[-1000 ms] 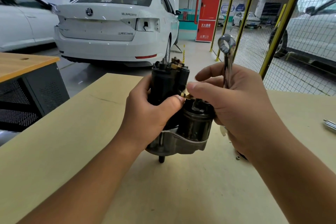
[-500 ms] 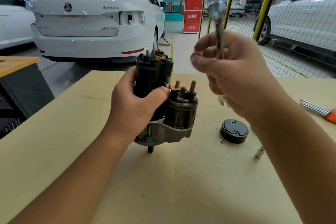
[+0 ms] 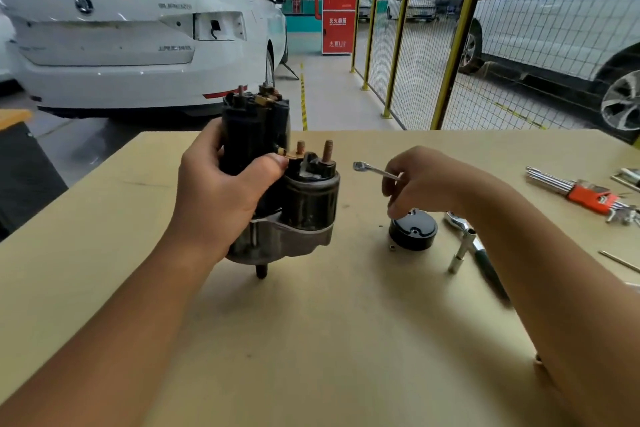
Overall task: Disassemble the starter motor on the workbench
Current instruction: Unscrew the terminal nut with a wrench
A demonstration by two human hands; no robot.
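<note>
The left hand (image 3: 221, 198) has its grip wrapped around the starter motor (image 3: 277, 191), holding it upright on the counter (image 3: 311, 340), thumb just below the copper studs. To the right, the right hand (image 3: 426, 180) pinches a wrench (image 3: 375, 170) above the removed black cap (image 3: 412, 230). The wrench probably goes down next; laying it beside the cap, away from the loose small parts, keeps them from scattering.

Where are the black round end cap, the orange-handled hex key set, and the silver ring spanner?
Black round end cap (image 3: 412, 231), head view, on its flat top face.
Orange-handled hex key set (image 3: 588, 197), head view, on the orange holder.
Silver ring spanner (image 3: 361, 167), head view, on its ring end.
</note>
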